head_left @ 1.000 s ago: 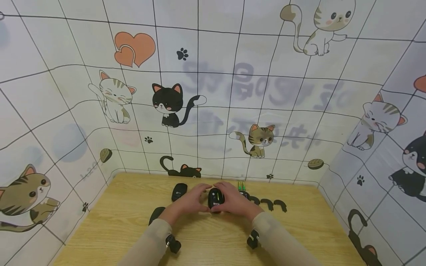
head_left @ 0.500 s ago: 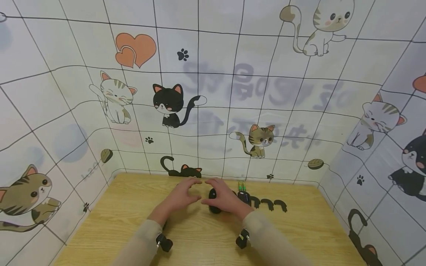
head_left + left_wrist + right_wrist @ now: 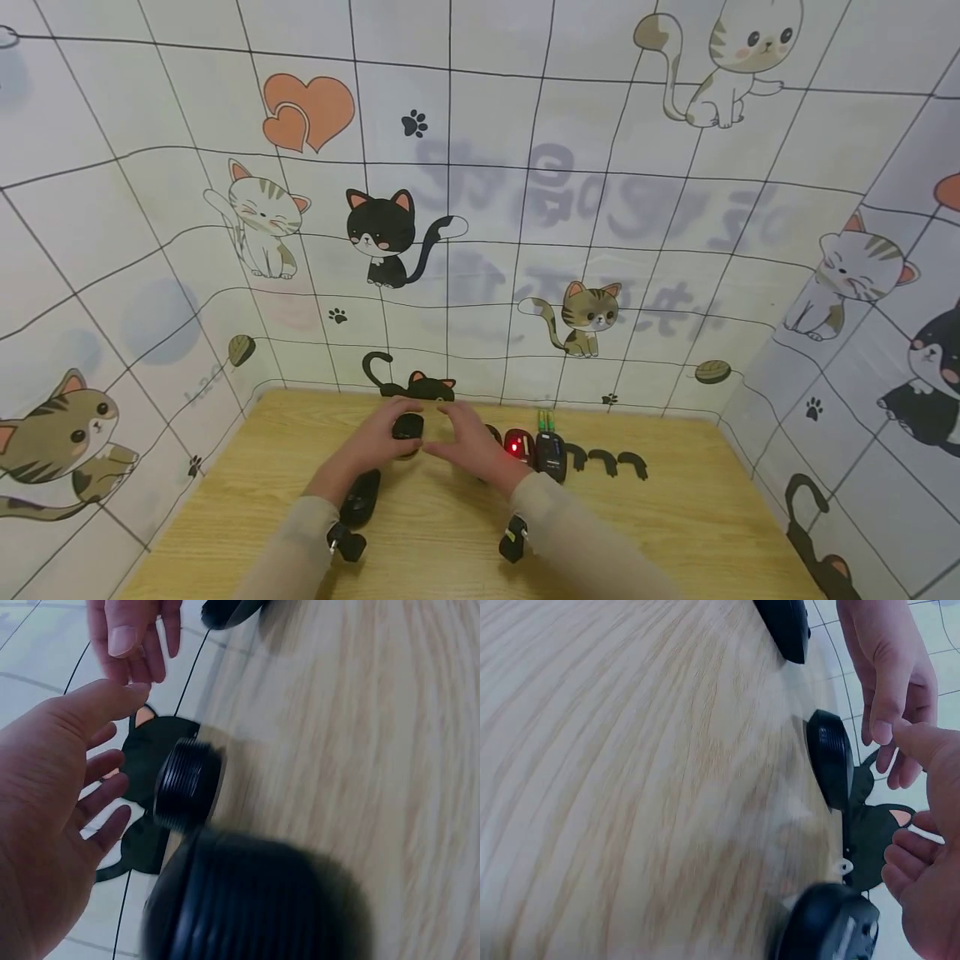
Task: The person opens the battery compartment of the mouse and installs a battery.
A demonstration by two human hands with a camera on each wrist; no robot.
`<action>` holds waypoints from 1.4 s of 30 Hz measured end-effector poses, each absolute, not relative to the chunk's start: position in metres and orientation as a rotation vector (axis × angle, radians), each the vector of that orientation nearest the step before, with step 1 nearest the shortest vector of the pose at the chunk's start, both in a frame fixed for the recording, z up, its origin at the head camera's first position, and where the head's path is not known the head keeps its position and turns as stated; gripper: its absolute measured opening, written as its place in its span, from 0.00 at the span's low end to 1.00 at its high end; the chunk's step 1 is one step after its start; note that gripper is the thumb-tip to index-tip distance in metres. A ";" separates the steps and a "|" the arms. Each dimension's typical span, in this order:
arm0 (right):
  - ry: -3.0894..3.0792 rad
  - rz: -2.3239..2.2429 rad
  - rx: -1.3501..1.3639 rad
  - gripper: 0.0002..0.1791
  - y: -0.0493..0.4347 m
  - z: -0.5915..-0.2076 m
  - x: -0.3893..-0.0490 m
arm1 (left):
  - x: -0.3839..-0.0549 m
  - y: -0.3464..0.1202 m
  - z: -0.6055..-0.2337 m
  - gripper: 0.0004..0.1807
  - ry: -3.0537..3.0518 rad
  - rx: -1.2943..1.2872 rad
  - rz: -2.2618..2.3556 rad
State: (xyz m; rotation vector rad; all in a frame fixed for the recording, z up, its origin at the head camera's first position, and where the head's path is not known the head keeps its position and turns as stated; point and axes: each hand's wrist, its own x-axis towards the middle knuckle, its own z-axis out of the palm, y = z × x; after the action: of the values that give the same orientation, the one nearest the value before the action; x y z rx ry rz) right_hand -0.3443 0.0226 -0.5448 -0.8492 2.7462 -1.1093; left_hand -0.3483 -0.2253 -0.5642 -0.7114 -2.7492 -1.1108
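A black computer mouse (image 3: 407,427) lies near the table's back edge, between my two hands. My left hand (image 3: 369,443) hovers around its left side, fingers loosely curved; the left wrist view shows them apart from the mouse (image 3: 189,784). On the other side my right hand (image 3: 476,446) is held with thumb and fingers spread, holding nothing. The thumbs come close to each other in front of the mouse. Behind the right hand, another black mouse (image 3: 492,432) is mostly hidden. Right of it lies a mouse with a glowing red light (image 3: 518,447), bottom side up.
A larger black mouse (image 3: 361,498) lies by my left wrist. To the right are a black mouse (image 3: 551,455), two green batteries (image 3: 546,420) and several black curved pieces (image 3: 602,462) on the wooden table (image 3: 675,533). A cat-printed sheet (image 3: 480,208) rises behind.
Both hands have left the mouse they held around a second ago and moved left to another black mouse. The red-lit mouse has come into sight.
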 end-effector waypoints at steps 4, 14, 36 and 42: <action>2.702 -1.207 -0.751 0.46 0.011 -0.548 -0.345 | -0.347 -0.237 -0.563 0.33 -2.765 -0.702 -1.234; 2.679 -1.243 -0.686 0.50 -0.014 -0.563 -0.349 | -0.342 -0.256 -0.564 0.43 -2.863 -0.614 -1.429; 2.777 -1.124 -0.781 0.46 -0.034 -0.580 -0.354 | -0.352 -0.272 -0.579 0.50 -2.896 -0.738 -1.513; 2.815 -1.087 -0.797 0.42 -0.034 -0.582 -0.353 | -0.353 -0.272 -0.583 0.47 -2.911 -0.689 -1.462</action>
State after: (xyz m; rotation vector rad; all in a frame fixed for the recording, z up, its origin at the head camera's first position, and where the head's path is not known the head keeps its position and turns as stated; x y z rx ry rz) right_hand -0.3532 -0.0338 -0.5820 -0.7968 2.8147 -1.0875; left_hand -0.3529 -0.2717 -0.5827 -0.6891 -2.9108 -1.4623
